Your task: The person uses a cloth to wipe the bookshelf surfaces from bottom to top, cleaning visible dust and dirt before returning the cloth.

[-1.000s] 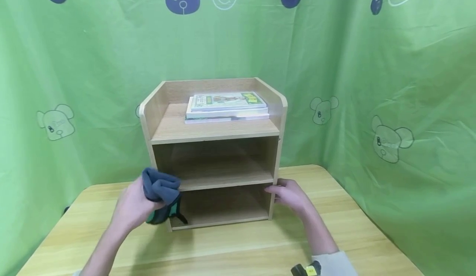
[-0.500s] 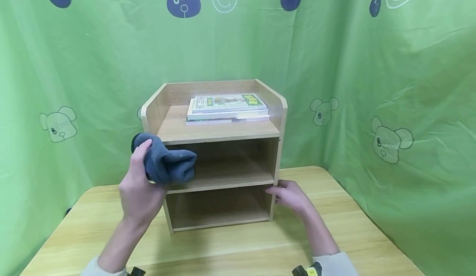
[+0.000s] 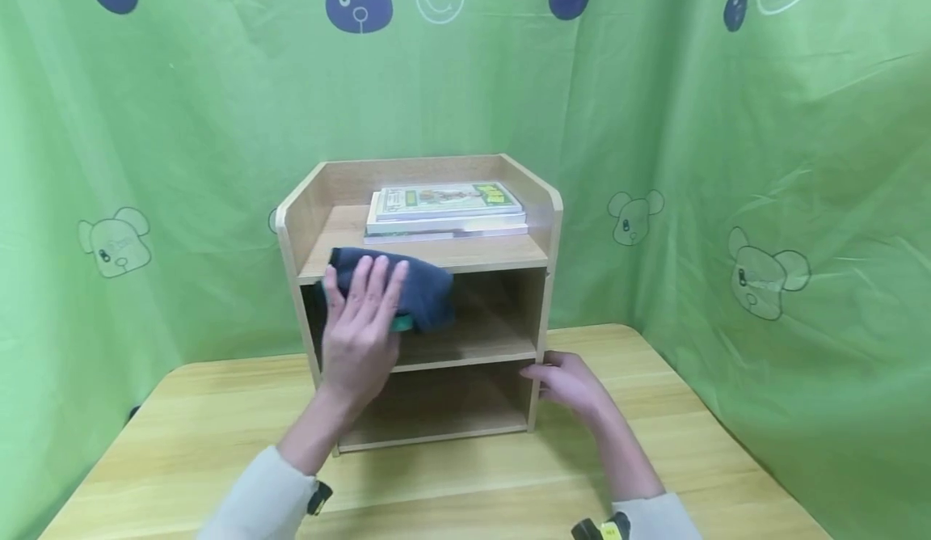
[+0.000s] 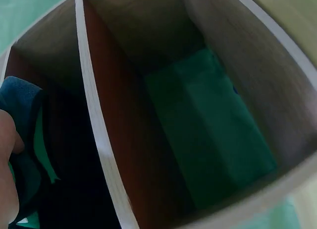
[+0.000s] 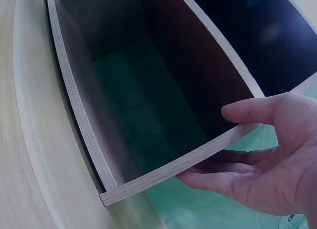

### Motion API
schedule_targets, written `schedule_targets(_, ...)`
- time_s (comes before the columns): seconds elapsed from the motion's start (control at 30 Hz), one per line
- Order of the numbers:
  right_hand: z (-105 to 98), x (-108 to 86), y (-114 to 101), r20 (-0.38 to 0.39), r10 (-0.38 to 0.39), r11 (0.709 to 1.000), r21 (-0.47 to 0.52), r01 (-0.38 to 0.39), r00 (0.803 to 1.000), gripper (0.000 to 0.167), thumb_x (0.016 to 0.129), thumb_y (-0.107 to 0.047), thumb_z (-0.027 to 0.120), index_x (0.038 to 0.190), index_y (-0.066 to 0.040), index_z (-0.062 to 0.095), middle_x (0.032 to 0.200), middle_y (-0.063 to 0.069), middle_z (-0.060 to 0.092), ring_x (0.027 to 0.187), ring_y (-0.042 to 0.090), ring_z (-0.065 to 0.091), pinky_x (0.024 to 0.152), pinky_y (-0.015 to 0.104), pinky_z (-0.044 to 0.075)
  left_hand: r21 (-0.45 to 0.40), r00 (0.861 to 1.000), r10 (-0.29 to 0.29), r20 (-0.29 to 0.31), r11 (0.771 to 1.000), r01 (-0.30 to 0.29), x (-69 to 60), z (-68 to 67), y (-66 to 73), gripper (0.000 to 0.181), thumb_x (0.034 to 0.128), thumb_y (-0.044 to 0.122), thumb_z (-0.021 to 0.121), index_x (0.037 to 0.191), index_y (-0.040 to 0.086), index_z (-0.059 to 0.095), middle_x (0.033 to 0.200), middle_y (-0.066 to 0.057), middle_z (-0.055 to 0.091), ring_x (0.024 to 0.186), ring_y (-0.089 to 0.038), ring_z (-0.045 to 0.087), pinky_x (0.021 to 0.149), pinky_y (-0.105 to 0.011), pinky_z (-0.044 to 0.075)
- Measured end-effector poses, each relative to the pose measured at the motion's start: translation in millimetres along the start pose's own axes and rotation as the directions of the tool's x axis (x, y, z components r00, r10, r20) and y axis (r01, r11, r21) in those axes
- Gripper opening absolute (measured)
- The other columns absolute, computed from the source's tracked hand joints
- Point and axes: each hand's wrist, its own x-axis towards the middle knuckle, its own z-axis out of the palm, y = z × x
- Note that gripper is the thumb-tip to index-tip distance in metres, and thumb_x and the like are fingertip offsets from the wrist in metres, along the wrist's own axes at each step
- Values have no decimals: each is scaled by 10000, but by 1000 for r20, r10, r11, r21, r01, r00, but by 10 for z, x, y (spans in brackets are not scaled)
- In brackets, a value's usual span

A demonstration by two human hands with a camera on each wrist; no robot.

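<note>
A small wooden shelf unit (image 3: 465, 360) with two open compartments stands on the table. In front of its top board's front edge, toward the left, my left hand (image 3: 356, 354) holds a dark blue cloth (image 3: 431, 291) with green and black parts. The fingers spread over the cloth's near side; the thumb is hidden in the head view. From the left wrist, the cloth (image 4: 22, 92) appears at the upper compartment's opening. Low on the unit's right, my right hand (image 3: 570, 382) grips the side panel (image 5: 188, 162), thumb on the inner side and fingers on the outer.
Several stacked books (image 3: 447, 213) lie on the unit's top board, toward the right. The light wooden table (image 3: 451, 499) extends to either side and in front. Green curtains (image 3: 218, 120) with cartoon prints hang behind and at the sides.
My left hand has gone up and to the right with the cloth, from the unit's lower left to the top board's front edge. The right hand keeps its grip on the side panel.
</note>
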Motion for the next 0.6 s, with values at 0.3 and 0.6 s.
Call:
schedule_targets(0.3, -19, -13, 0, -9, -24, 999, 22, 24, 1000, 518, 936, -141, 638, 1362, 134, 529, 1323, 297, 613, 1216, 425, 616, 1018, 499, 522, 65, 962, 203, 183, 974, -218, 380, 374, 580, 510, 990, 158, 527, 1495, 227, 519, 1420, -222, 584, 1355, -372, 540, 1163, -674, 277)
schedule_targets(0.6, -15, -10, 9, -5, -44, 998, 46, 44, 999, 448, 936, -113, 618, 1301, 143, 572, 1188, 263, 683, 1077, 378, 685, 958, 488, 557, 129, 943, 203, 263, 961, -243, 624, 595, 924, 570, 913, 184, 602, 1475, 251, 536, 1391, -164, 609, 1314, -330, 561, 1137, -633, 351)
